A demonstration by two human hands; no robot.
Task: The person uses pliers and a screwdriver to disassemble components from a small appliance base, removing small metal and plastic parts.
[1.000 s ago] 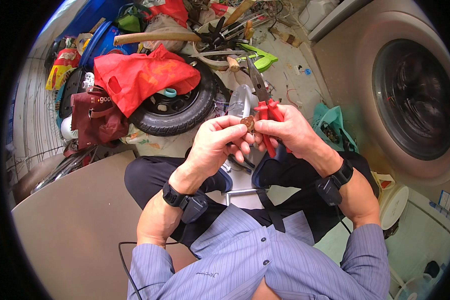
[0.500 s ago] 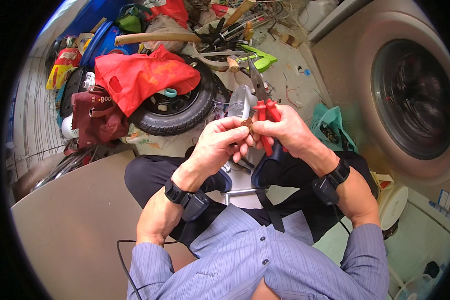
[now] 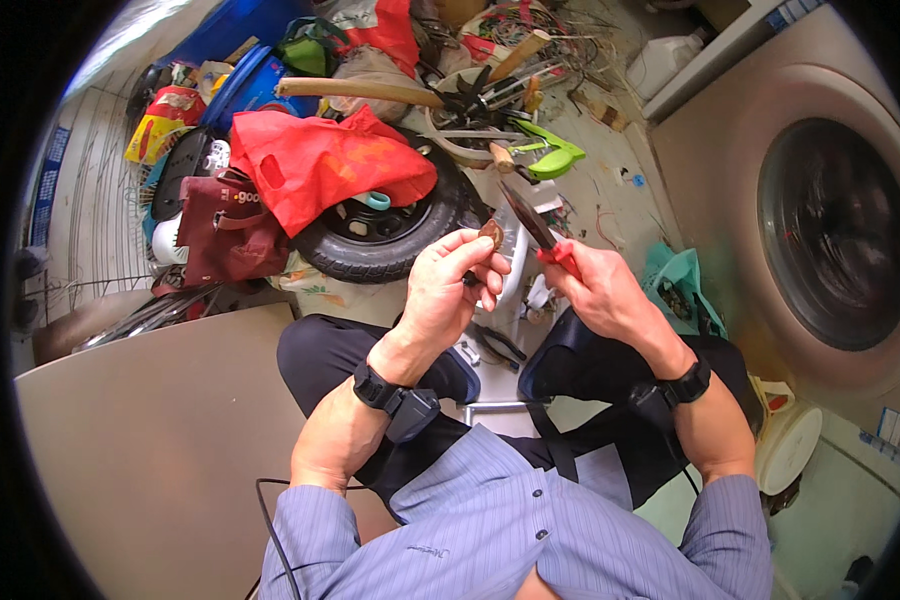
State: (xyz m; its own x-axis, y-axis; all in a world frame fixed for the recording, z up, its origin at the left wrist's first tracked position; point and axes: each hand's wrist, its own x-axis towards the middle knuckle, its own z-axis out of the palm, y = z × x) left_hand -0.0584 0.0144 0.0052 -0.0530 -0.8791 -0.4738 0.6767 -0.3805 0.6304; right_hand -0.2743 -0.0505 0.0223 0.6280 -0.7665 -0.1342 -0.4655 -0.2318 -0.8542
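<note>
Between the thumb and fingers of my left hand (image 3: pixel 445 285) is a small flat brownish metal piece (image 3: pixel 491 234). My right hand (image 3: pixel 602 292) is wrapped round the red handles of long-nosed pliers (image 3: pixel 532 218), whose dark jaws point up and to the left. The pliers' jaws are apart from the metal piece. Below both hands, a white plastic tray or basin (image 3: pixel 513 275) is partly hidden by my left fingers. A dark-handled tool (image 3: pixel 500 345) lies between my shoes.
Ahead on the left lies a small wheel with a black tyre (image 3: pixel 360 262), a red bag (image 3: pixel 320 165) draped over it. A bright green tool (image 3: pixel 550 155) and a wooden handle (image 3: pixel 360 90) rest in the clutter beyond. A teal bag (image 3: pixel 678 285) sits beside the washing machine (image 3: pixel 740 120) on the right.
My hands have moved apart. The right hand has turned the pliers, and their jaws have come down toward the left; the metal piece is now held in my left hand alone.
</note>
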